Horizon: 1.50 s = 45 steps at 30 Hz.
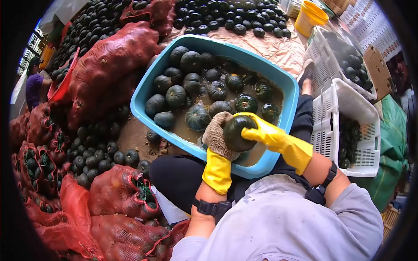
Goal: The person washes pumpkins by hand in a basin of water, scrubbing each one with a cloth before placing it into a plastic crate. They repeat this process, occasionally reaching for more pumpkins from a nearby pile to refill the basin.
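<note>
Squash (235, 132) up out of the water, held at the near edge of the blue tub (244, 54), just over the rim. Our right hand (267, 134), in a yellow glove, is wrapped around its right side, fingers spread over the top. Our left hand (218, 148) wears a brown fuzzy mitt (216, 130), pressed flat against the squash's left side; we can't tell how the fingers sit under the mitt.

Here's our worry: the skin looks wet and the gloves slick, so only one real grip holds it. Push too hard with the mitt and we judge it pops rightward out of those fingers. Straight down, it lands among the other squashes (198, 116) floating in the murky water (185, 129), and that brown water could splash our lap, which sits right against the tub. Tip it toward us and it clears the rim, likely bruising on the ground.

The white crate (331, 108) stands close on the right, so a careless elbow swing could knock it. Red net sacks (109, 56) crowd the left, leaving us little room to shift.
</note>
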### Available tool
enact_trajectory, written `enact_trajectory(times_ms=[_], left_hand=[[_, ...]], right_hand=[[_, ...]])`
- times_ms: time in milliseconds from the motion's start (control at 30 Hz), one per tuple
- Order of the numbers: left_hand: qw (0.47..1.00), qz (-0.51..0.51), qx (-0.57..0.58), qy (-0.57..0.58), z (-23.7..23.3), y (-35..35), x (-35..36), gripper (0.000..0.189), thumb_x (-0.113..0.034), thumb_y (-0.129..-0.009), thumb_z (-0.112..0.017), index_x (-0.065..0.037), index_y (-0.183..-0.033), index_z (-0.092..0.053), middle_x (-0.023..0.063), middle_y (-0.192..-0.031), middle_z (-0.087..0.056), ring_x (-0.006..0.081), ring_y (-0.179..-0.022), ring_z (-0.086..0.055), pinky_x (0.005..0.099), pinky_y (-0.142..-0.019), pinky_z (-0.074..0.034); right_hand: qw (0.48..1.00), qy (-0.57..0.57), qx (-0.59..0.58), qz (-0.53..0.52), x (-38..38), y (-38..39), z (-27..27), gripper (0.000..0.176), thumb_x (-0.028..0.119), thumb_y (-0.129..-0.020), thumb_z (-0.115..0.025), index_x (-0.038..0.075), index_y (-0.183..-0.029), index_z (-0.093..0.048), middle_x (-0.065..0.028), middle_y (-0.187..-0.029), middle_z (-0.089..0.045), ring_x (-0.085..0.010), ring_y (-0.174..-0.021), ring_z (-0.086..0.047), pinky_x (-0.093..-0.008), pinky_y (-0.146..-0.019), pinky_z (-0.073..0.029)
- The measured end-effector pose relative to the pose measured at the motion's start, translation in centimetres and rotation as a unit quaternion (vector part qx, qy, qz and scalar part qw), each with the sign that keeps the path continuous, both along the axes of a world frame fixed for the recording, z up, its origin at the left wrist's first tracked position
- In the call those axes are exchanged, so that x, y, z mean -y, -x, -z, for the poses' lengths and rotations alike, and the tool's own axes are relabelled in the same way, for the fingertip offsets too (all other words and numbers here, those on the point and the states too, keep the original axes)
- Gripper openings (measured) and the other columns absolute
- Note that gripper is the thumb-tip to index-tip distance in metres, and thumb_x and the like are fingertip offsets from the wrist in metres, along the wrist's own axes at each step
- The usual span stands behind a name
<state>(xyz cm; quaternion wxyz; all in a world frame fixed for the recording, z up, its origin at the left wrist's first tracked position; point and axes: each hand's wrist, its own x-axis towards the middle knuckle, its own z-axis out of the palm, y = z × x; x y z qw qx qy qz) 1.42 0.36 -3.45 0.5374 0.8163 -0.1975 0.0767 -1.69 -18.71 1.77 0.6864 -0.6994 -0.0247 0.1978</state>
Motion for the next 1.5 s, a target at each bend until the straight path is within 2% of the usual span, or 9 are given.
enact_trajectory(times_ms=[500, 667, 733, 800, 1067, 1200, 1300, 1400, 1500], left_hand=[[0.980, -0.055, -0.133, 0.136, 2.7, 0.0, 1.7, 0.064, -0.037, -0.071, -0.089, -0.007, -0.122, -0.066, 0.0156, -0.117, -0.072, 0.0366, -0.110, -0.070, 0.0462, -0.102, -0.055], [0.993, 0.022, -0.065, 0.098, -1.7, 1.1, -0.1, 0.087, -0.043, -0.054, -0.096, -0.008, -0.127, -0.063, 0.0151, -0.123, -0.071, 0.0360, -0.112, -0.070, 0.0471, -0.104, -0.055], [0.612, 0.064, -0.546, 0.569, 0.0, -0.8, -0.2, 0.050, -0.034, -0.075, -0.087, -0.009, -0.114, -0.066, 0.0097, -0.119, -0.073, 0.0290, -0.106, -0.072, 0.0453, -0.100, -0.058], [0.939, 0.115, -0.201, 0.253, -1.0, -0.8, 0.8, 0.025, -0.029, -0.097, -0.068, -0.011, -0.115, -0.065, 0.0110, -0.118, -0.073, 0.0276, -0.109, -0.071, 0.0436, -0.104, -0.056], [0.995, -0.061, -0.056, -0.059, -1.5, 1.6, 2.1, 0.085, -0.033, -0.078, -0.088, -0.005, -0.148, -0.049, 0.0207, -0.136, -0.060, 0.0377, -0.131, -0.057, 0.0449, -0.114, -0.045], [0.973, 0.029, 0.051, -0.221, -1.3, 0.2, 0.6, 0.070, -0.044, -0.080, -0.082, -0.003, -0.133, -0.063, 0.0222, -0.136, -0.064, 0.0400, -0.132, -0.057, 0.0482, -0.115, -0.043], [0.886, 0.038, -0.315, 0.337, 4.6, -2.1, 1.2, 0.031, -0.033, -0.092, -0.072, -0.004, -0.105, -0.070, 0.0177, -0.105, -0.074, 0.0372, -0.103, -0.071, 0.0448, -0.090, -0.057], [0.984, -0.112, -0.132, -0.047, -1.4, -0.9, 0.7, 0.014, -0.018, -0.091, -0.070, -0.005, -0.095, -0.071, 0.0156, -0.094, -0.076, 0.0348, -0.091, -0.073, 0.0423, -0.082, -0.058], [0.788, 0.058, -0.404, 0.460, 3.6, -1.8, 0.2, 0.029, -0.031, -0.095, -0.063, -0.004, -0.100, -0.071, 0.0183, -0.101, -0.076, 0.0349, -0.092, -0.073, 0.0435, -0.083, -0.059]], right_hand=[[0.921, -0.177, -0.184, 0.295, -4.4, 1.2, 1.8, 0.072, 0.045, -0.095, -0.080, 0.014, -0.153, -0.050, -0.0058, -0.138, -0.063, -0.0202, -0.124, -0.062, -0.0359, -0.098, -0.055], [0.954, 0.142, 0.256, 0.062, -1.2, 0.7, 1.9, 0.082, 0.016, -0.083, -0.088, 0.006, -0.154, -0.047, -0.0184, -0.147, -0.057, -0.0281, -0.135, -0.057, -0.0410, -0.115, -0.046], [0.992, -0.003, 0.112, 0.055, -1.3, 0.8, 0.5, 0.081, 0.017, -0.084, -0.088, 0.008, -0.154, -0.047, -0.0150, -0.143, -0.059, -0.0254, -0.133, -0.057, -0.0409, -0.117, -0.044], [0.985, -0.059, 0.086, 0.140, -2.3, 0.3, 2.0, 0.075, 0.029, -0.091, -0.084, 0.007, -0.153, -0.048, -0.0136, -0.138, -0.062, -0.0247, -0.129, -0.059, -0.0413, -0.114, -0.046], [0.863, 0.297, 0.342, 0.223, -4.1, 1.1, 4.5, 0.078, 0.034, -0.093, -0.080, 0.007, -0.158, -0.046, -0.0237, -0.157, -0.046, -0.0420, -0.146, -0.045, -0.0475, -0.124, -0.033], [0.966, 0.095, 0.134, 0.201, -4.6, 2.0, 4.5, 0.083, 0.039, -0.091, -0.082, 0.006, -0.158, -0.044, -0.0193, -0.157, -0.048, -0.0321, -0.148, -0.044, -0.0443, -0.124, -0.034], [0.947, -0.250, -0.090, 0.178, -4.0, 2.0, 1.1, 0.067, 0.051, -0.097, -0.073, 0.014, -0.151, -0.056, -0.0108, -0.150, -0.059, -0.0265, -0.138, -0.056, -0.0438, -0.117, -0.044], [0.796, -0.500, -0.326, 0.104, -0.9, 1.8, 1.2, 0.074, 0.065, -0.096, -0.063, 0.017, -0.152, -0.057, -0.0135, -0.156, -0.056, -0.0337, -0.144, -0.053, -0.0571, -0.117, -0.044], [0.707, -0.624, -0.328, 0.044, -0.3, 2.4, 1.9, 0.081, 0.072, -0.096, -0.057, 0.016, -0.155, -0.055, -0.0171, -0.160, -0.052, -0.0401, -0.148, -0.048, -0.0607, -0.118, -0.043]])
